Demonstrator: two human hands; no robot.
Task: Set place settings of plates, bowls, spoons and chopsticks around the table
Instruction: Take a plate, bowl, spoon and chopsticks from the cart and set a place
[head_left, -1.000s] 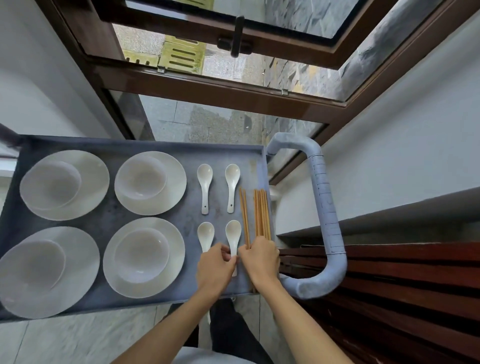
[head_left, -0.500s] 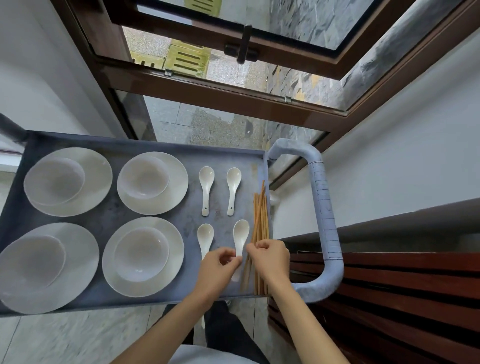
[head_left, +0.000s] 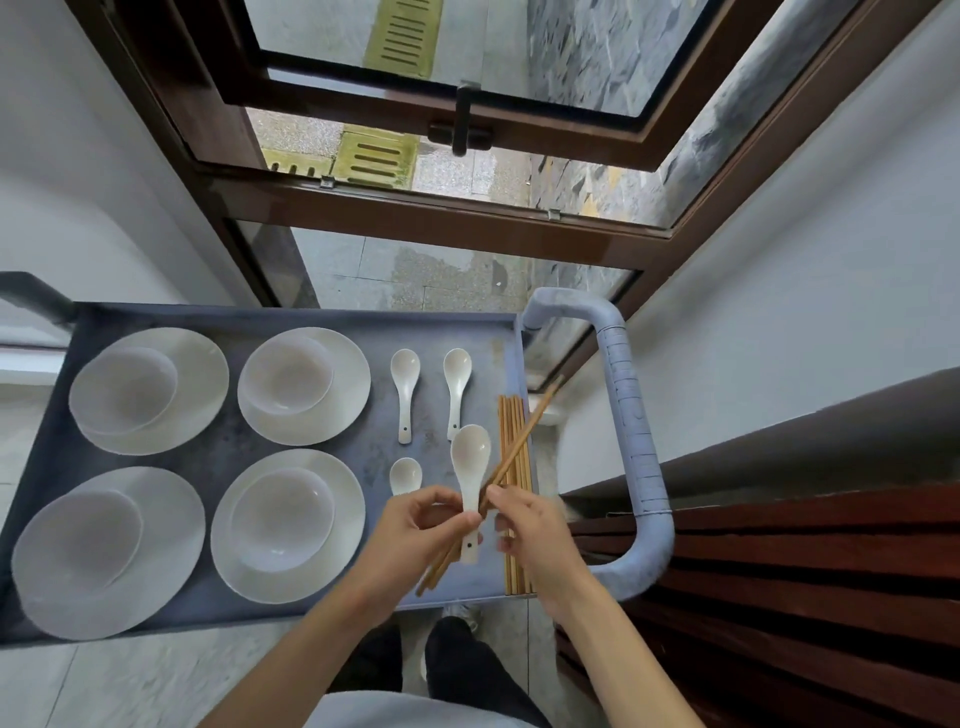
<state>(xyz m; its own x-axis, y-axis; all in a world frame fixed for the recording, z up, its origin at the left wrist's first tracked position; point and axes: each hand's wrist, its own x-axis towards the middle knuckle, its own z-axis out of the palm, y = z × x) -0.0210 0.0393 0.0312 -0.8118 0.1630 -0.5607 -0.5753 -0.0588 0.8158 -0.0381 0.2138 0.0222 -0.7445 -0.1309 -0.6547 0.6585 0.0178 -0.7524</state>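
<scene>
Closest to the person, both hands meet above the near right corner of the grey cart tray (head_left: 218, 457). The left hand (head_left: 415, 540) has its fingers curled round the handle of a white spoon (head_left: 470, 467), whose bowl points away, lifted off the tray. The right hand (head_left: 530, 530) pinches a pair of wooden chopsticks (head_left: 524, 441) that slant across the spoon handle, tips rising toward the cart's far right edge and butt ends poking out beneath the left hand. Whether the left hand grips the chopsticks too, I cannot tell.

Just under the hands, the remaining chopsticks (head_left: 511, 426) lie in a straight bundle along the tray's right edge. Beside them, another spoon (head_left: 405, 475) rests on the tray, half hidden by the left hand. Left of that sit two plates, each bearing a bowl: the near-middle plate (head_left: 291, 582) and the near-left plate (head_left: 156, 587).

Further back lie two more spoons (head_left: 405, 387) (head_left: 457, 387) side by side, then two more plates with bowls, one (head_left: 348, 410) in the middle, one (head_left: 208, 400) on the left.

The cart's padded handle (head_left: 631, 447) loops at the right. Beyond the cart stands a brown-framed window (head_left: 467, 218).
</scene>
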